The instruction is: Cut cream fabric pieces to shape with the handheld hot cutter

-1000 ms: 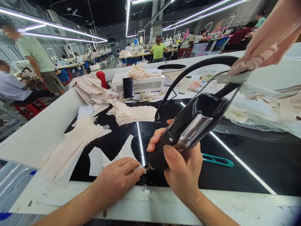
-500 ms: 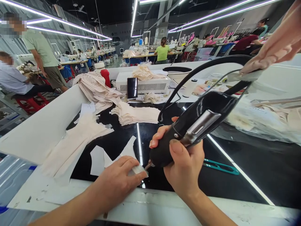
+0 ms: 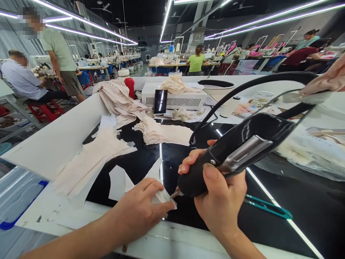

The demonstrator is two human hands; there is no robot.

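My right hand point(image 3: 215, 194) is closed around a black corded hand tool point(image 3: 237, 151) with a metal lever; its small metal tip point(image 3: 174, 194) points down-left at the black glass table point(image 3: 296, 201). My left hand point(image 3: 140, 208) lies on the table, fingers pressing a small pale piece point(image 3: 165, 197) right at the tool tip. The tool's black cable point(image 3: 242, 86) arcs up to the right.
White cut paper shapes point(image 3: 118, 181) and beige fabric pieces point(image 3: 88, 162) lie left of my hands. A folded fabric stack point(image 3: 164, 133), a phone point(image 3: 160, 101) and a white box point(image 3: 175, 99) sit farther back. Teal thread snips point(image 3: 266, 207) lie to the right. Other people work at distant tables.
The view has shifted slightly; both hands stay together at the small piece, with the tool tip still against it.
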